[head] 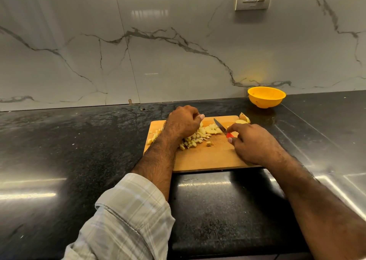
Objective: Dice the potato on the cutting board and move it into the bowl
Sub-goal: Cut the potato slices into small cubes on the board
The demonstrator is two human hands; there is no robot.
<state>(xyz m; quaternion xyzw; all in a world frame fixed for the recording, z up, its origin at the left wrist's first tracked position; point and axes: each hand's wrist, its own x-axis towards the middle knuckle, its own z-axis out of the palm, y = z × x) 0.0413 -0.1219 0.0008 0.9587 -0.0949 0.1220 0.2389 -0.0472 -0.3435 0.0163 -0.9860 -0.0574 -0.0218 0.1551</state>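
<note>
Black counter point(79, 150), wooden board point(208, 160): we see most potato diced point(195, 138), two chunks point(244, 119) uncut; bowl point(266, 97) apparently empty. Left hand point(183, 122) curled beside pile, right hand point(251, 143) gripping knife point(220, 125).

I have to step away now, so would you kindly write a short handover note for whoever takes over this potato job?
Right hand: grips the red-handled knife, blade lying low over the cutting board.
Left hand: fingers curled, resting at the diced potato pile; whether it pinches any pieces cannot be seen.
Done: most of the potato is diced and lies on the board.
Left: two uncut potato chunks sit at the board's far right corner and need dicing. The yellow bowl, on the counter beyond that corner, appears to hold nothing yet, so all dice must go into it.
</note>
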